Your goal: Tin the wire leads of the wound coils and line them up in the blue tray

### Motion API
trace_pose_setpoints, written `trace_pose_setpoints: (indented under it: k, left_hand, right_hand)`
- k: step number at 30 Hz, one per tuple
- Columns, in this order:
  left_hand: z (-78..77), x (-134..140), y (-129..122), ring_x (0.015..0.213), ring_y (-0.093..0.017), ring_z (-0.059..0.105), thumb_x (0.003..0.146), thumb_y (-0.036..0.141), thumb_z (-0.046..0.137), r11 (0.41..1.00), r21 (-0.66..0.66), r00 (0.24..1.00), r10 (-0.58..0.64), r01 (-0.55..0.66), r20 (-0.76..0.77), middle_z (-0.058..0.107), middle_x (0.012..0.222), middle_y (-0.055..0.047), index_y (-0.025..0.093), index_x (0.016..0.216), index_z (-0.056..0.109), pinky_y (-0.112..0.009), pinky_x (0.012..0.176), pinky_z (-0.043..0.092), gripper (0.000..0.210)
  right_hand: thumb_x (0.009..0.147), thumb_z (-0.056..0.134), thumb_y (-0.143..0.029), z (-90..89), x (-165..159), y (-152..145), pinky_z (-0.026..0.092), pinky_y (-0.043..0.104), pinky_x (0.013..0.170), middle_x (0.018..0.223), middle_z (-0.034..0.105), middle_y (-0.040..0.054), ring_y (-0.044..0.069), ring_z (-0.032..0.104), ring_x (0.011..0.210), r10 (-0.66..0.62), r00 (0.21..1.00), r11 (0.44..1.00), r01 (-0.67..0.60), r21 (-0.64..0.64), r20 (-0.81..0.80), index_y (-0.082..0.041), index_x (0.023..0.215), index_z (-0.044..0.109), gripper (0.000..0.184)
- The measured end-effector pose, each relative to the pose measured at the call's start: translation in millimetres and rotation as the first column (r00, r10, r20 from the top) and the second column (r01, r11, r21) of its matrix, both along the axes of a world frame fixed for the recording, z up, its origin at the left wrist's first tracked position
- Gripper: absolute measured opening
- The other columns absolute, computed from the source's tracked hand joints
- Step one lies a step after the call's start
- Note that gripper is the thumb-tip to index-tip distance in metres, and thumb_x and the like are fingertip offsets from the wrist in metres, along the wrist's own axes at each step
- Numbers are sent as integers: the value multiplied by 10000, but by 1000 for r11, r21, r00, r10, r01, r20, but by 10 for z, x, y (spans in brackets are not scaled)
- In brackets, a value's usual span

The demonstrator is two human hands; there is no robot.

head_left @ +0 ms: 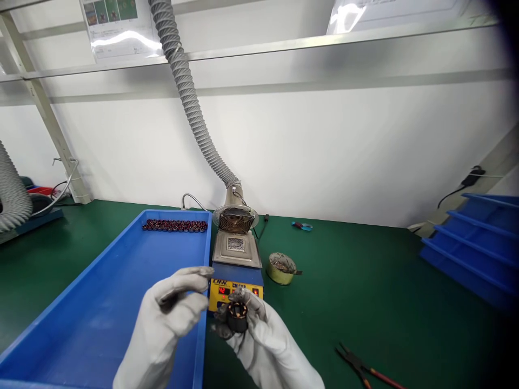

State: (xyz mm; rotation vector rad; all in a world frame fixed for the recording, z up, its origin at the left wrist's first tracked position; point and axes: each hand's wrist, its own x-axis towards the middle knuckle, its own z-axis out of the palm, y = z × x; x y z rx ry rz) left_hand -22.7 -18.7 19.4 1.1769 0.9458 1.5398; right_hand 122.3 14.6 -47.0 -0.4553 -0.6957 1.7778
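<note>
My right hand [263, 329], in a white glove with blackened fingertips, grips a small black cylindrical part [237, 319]. Copper-coloured spots ring its upturned end. Beside it on the left, my left hand [174, 302] is raised over the tray's right side, gloved the same way. Its fingers are bent, with a gap to the thumb and nothing visible between them. Just behind both hands stands a boxy machine [237, 274] with a metal top plate, a yellow front panel and lit red digits. My right hand partly covers that panel.
A blue tray [121, 281] at left holds a row of dark red round parts [174, 225] at its far end. A grey hose [194, 108] drops to the machine. Rightward are a tin [279, 270], pliers [357, 364], small blue-handled cutters [302, 226] and stacked blue trays [474, 243].
</note>
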Motion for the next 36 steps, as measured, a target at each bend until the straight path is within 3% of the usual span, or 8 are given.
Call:
trace_pose_setpoints:
  k: [5,11,15,18,20,28,34,36]
  left_hand:
    - [88,95,-19,804,-179,625,646,34,590,973,46,931,-200,224,-306,687,814,-14,214,656,688,-231,721,504,205]
    - [15,145,-69,866,-160,619,673,72,579,957,291,988,55,-10,-147,684,756,35,255,617,670,-242,859,453,213]
    - [-1,144,-17,890,-148,632,668,135,656,985,121,984,109,-127,143,706,862,50,276,683,693,-181,761,495,146]
    - [28,229,23,876,-188,643,599,181,739,986,-88,987,-131,139,92,712,935,-25,243,907,698,-209,745,507,317]
    - [17,328,31,860,-205,645,617,221,739,931,-127,938,-330,342,107,721,883,-55,199,897,710,-243,776,500,282]
    - [-111,479,91,757,-150,659,482,289,829,989,16,790,-128,148,599,723,689,40,223,579,704,-259,814,512,171]
    - [9,397,40,739,-182,664,569,257,781,953,-145,927,-213,267,308,728,770,-48,160,814,727,-237,721,524,268]
    - [-17,439,25,602,-138,639,561,151,762,957,-197,959,-168,214,228,700,627,-25,140,682,726,-189,599,513,127]
  right_hand:
    - [495,809,-300,174,50,-97,524,258,584,667,692,24,144,641,586,-76,995,997,75,24,61,-186,706,670,277]
    - [601,735,-170,278,0,-270,529,265,644,771,690,32,163,639,716,-479,842,872,426,239,247,-204,712,637,151]
    - [597,697,-62,245,-129,-395,504,274,749,911,661,14,170,607,892,-843,512,513,674,532,164,-251,787,622,279]
    - [606,650,0,173,-165,-439,495,316,773,972,651,2,187,602,902,-957,278,245,629,738,81,-300,831,632,375]
    - [605,638,15,127,-173,-455,478,358,818,1015,647,-11,206,600,914,-974,216,184,572,800,70,-341,869,641,443]
    - [575,692,22,156,-180,-513,526,322,714,947,648,-9,207,612,864,-983,147,181,681,710,110,-337,846,656,452]
    - [530,695,84,206,-117,-562,528,344,737,958,662,-20,212,610,886,-978,183,202,698,687,101,-337,797,665,499]
    - [520,678,110,175,-122,-549,494,365,821,965,664,-36,212,592,943,-942,316,311,698,645,113,-348,797,669,535]
